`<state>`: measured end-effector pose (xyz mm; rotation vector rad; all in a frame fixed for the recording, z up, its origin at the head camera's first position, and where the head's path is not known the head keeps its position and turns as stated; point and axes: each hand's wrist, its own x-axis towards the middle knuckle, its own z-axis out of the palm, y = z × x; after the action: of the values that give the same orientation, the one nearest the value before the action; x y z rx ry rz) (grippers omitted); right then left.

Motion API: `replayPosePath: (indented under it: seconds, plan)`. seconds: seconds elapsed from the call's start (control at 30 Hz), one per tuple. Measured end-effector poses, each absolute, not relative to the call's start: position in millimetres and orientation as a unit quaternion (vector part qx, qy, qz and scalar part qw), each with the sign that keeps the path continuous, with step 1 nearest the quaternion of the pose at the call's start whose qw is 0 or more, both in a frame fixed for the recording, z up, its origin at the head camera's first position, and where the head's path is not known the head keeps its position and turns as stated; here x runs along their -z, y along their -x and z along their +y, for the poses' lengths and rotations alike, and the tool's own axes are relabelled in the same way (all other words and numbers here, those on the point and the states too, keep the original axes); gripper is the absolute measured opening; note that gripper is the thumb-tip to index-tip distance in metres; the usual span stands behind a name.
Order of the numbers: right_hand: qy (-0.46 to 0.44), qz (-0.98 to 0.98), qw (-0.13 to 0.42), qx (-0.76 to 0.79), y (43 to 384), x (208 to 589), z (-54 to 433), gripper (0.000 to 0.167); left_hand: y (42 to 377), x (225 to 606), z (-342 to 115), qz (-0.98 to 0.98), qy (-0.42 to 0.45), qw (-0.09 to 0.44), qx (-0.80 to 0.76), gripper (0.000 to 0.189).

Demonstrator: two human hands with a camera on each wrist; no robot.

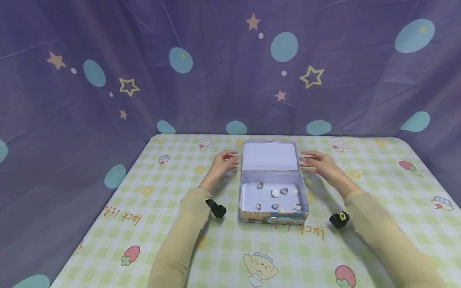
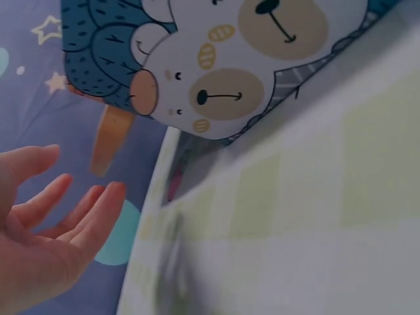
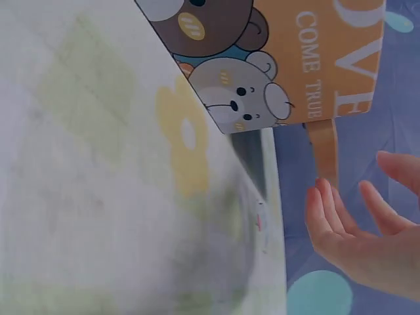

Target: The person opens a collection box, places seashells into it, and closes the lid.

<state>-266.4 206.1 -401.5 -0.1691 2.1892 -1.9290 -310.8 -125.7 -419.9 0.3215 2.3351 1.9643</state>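
Note:
A hinged tin box (image 1: 274, 217) with printed cartoon bears lies open on the table, its lid (image 1: 269, 157) tipped back away from the person. Several small shell-like pieces (image 1: 275, 193), whitish and grey-brown, are scattered over its floor. My left hand (image 1: 223, 163) hovers beside the lid's left edge, apart from it, fingers loosely bent and holding nothing. On the other side, my right hand (image 1: 320, 164) is likewise near the lid's right edge without touching. Each wrist view shows a box side and the lid's orange rim (image 2: 111, 138) beyond the fingers.
A green-and-white checked cloth (image 1: 216, 256) with cartoon prints covers the table. Behind it hangs a purple curtain (image 1: 223, 96) with stars and teal dots. Black wrist cameras (image 1: 217, 209) sit on both sleeves.

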Motion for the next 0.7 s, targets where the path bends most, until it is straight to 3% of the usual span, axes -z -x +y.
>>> replayPosePath:
  seconds: [0.23,0.5,0.7]
  plan:
    - [0.004,0.651,0.156,0.743,277,411,204,0.055,390,521,-134,0.71,-0.125,0.082,-0.688,0.047]
    - [-0.014,0.599,0.173,0.782,284,423,202,0.055,321,431,-104,0.734,-0.019,0.105,-0.67,0.041]
    - [-0.023,0.597,0.175,0.783,283,422,200,0.052,299,400,-98,0.715,0.002,0.115,-0.69,0.038]
